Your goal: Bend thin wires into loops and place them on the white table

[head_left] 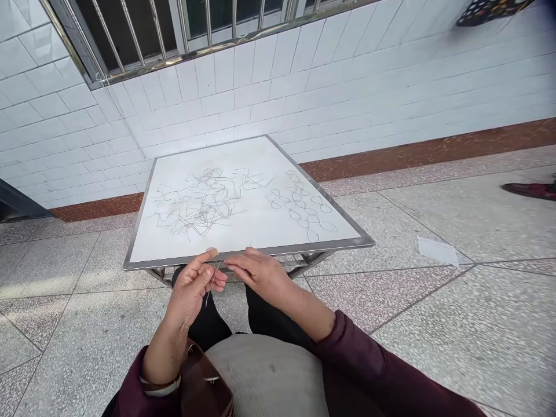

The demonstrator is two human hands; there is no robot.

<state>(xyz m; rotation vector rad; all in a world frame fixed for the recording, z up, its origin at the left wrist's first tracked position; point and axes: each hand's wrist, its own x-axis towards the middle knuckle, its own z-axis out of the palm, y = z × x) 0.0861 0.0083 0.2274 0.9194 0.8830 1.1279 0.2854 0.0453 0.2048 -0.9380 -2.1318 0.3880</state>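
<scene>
A thin piece of wire (211, 288) runs slantwise between my two hands, just in front of the table's near edge. My left hand (193, 286) pinches it between thumb and fingers, its lower end hanging below. The fingers of my right hand (260, 275) are closed at the wire's upper end, and a short tip sticks up above that hand. On the white table (243, 229) lies a tangled heap of bent wires (204, 202) on the left. Toward the right side, several wire loops (304, 202) are spread out, some apparently joined or touching.
A tiled wall (243, 104) with a barred window (143, 35) stands behind the table. White paper (438, 251) lies on the floor to the right. A dark red shoe (530, 190) shows at the right edge. A brown bag (206, 379) rests by my left forearm.
</scene>
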